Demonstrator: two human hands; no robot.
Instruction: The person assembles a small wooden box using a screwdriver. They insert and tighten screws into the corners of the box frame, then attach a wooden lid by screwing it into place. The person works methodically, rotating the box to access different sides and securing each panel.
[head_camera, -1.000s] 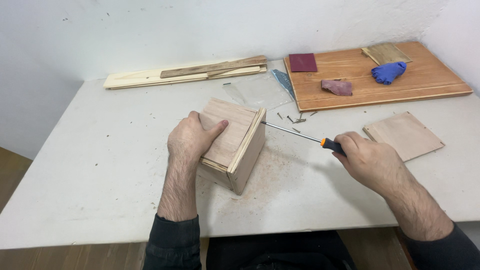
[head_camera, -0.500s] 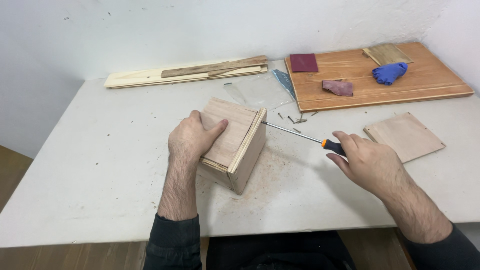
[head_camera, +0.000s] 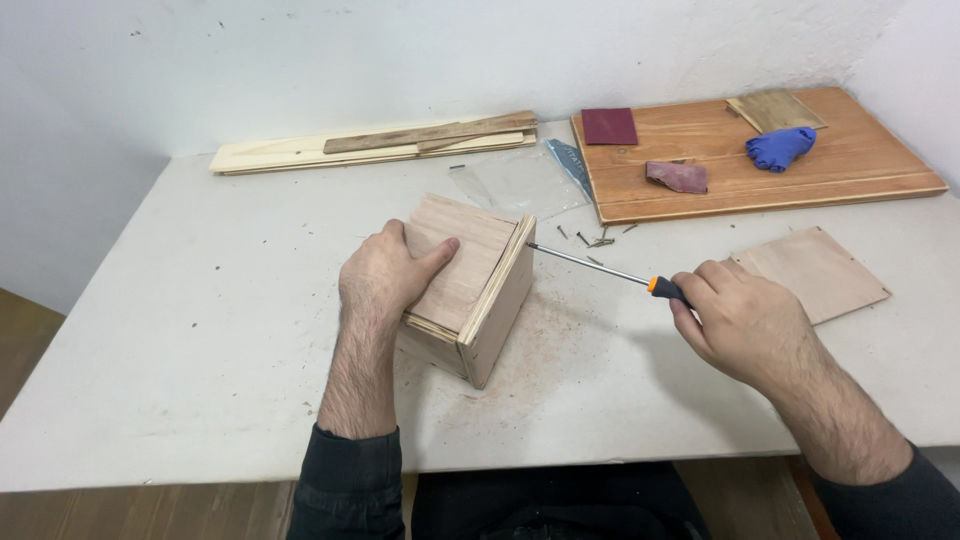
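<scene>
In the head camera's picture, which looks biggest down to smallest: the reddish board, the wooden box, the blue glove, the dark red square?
1. Reddish board
2. Wooden box, though it lies nearer the camera
3. Blue glove and dark red square: too alike to rank

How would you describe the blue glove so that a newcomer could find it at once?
Start at the reddish wooden board along the white table's far right edge. Near its far right corner lies the crumpled blue glove, beside a tan sheet. It is the only blue thing on the board.
</scene>
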